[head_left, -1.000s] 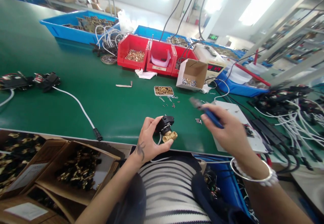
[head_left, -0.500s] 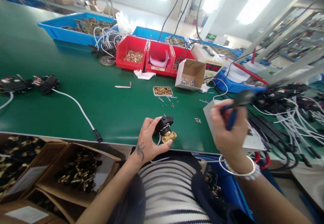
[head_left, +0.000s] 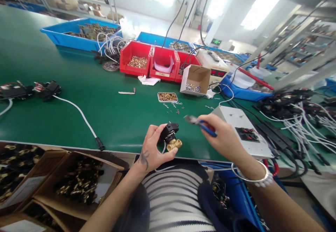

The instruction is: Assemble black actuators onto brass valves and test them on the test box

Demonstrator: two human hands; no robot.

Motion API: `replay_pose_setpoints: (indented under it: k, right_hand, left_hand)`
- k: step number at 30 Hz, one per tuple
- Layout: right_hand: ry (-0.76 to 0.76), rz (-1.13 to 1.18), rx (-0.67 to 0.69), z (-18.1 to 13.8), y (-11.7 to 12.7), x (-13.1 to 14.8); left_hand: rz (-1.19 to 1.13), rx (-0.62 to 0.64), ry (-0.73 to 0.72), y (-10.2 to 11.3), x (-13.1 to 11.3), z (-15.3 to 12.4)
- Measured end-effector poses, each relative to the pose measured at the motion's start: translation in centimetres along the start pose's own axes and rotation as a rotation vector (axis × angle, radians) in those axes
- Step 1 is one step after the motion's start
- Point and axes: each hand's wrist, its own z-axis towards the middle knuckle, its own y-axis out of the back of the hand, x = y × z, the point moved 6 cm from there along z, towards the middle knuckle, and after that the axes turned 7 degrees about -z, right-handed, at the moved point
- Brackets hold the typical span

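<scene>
My left hand [head_left: 152,149] grips a small valve [head_left: 171,136] with a black top and a brass body, held just above the near edge of the green table [head_left: 78,95]. My right hand [head_left: 223,137] is closed round blue-handled pliers [head_left: 201,123], whose metal jaws point left and stop a short way from the valve's black top. Small metal clips [head_left: 176,106] lie scattered on the table beyond the valve, next to a shallow tray of brass parts [head_left: 168,97].
Red bins [head_left: 162,58] and an open cardboard box [head_left: 195,79] stand mid-table, blue trays [head_left: 78,32] behind. A white plate with switches [head_left: 243,130] lies at right beside tangled black and white cables [head_left: 296,120]. Cartons of brass valves [head_left: 68,179] sit at lower left. A white cable [head_left: 78,113] crosses the table.
My right hand swung the pliers out to the right over the white plate, then back left and down toward the valve. My left hand kept the valve nearly still.
</scene>
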Motion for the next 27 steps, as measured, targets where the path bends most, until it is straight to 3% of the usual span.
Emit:
replay_pose_setpoints:
  k: [2, 3, 4, 7, 8, 9, 11, 12, 13, 14, 16, 17, 18, 21, 22, 23, 26, 27]
  right_hand:
    - [-0.128, 0.031, -0.406, -0.6, 2.3, -0.8]
    - [-0.129, 0.041, -0.461, -0.8, 2.5, -0.8]
    - [-0.083, 0.042, -0.379, -0.6, 1.9, -0.5]
    - [0.144, -0.011, 0.202, -0.4, -1.9, 1.1]
    - [0.159, -0.024, 0.253, -0.4, -2.2, 1.2]
    - [0.117, -0.035, 0.161, -0.2, -1.6, 1.0]
    - [-0.036, -0.039, -0.219, -0.1, 0.9, 0.1]
    - [-0.084, -0.03, -0.341, -0.3, 1.7, -0.2]
    - [-0.086, -0.024, -0.346, -0.2, 1.8, -0.3]
    - [-0.044, -0.024, -0.236, 0.0, 1.1, -0.2]
    - [0.091, -0.033, 0.124, 0.1, -1.0, 0.4]
    - [0.124, -0.039, 0.223, 0.0, -1.5, 0.5]
    - [0.107, -0.045, 0.199, 0.1, -1.3, 0.3]
    - [-0.087, -0.03, -0.323, 0.0, 1.8, -0.5]
    - [-0.102, -0.021, -0.388, -0.2, 2.1, -0.5]
    - [-0.072, -0.016, -0.333, -0.1, 1.7, -0.2]
    - [0.112, -0.025, 0.149, 0.1, -1.4, 1.0]
    - [0.11, -0.023, 0.184, 0.0, -1.6, 0.9]
  left_hand:
    - [-0.003, -0.004, -0.013, 0.0, 0.0, 0.0]
    - [-0.003, -0.008, -0.018, 0.0, 0.0, 0.0]
    - [-0.001, -0.009, -0.023, 0.0, 0.0, 0.0]
    - [0.015, 0.002, -0.016, -0.2, 0.1, -0.1]
    - [0.016, 0.003, -0.011, -0.2, 0.1, -0.1]
    - [0.014, 0.002, -0.007, -0.2, 0.2, -0.1]
    - [0.007, -0.007, -0.01, -0.1, 0.1, -0.1]
    - [0.006, -0.01, -0.016, -0.1, 0.0, -0.1]
    - [0.008, -0.013, -0.022, -0.1, 0.0, -0.1]
    - [0.01, -0.013, -0.026, 0.0, -0.1, 0.0]
    - [0.006, -0.011, -0.024, 0.0, 0.0, 0.0]
    - [0.003, -0.01, -0.022, 0.0, 0.0, 0.0]
    - [-0.001, -0.008, -0.022, 0.0, 0.0, 0.0]
    - [-0.005, -0.008, -0.03, 0.0, 0.0, 0.0]
    - [-0.003, -0.009, -0.033, 0.0, 0.0, 0.0]
    - [-0.001, -0.01, -0.038, 0.0, 0.0, 0.0]
    - [0.005, -0.008, -0.037, 0.0, -0.1, 0.0]
    - [0.003, -0.004, -0.034, 0.0, -0.1, 0.0]
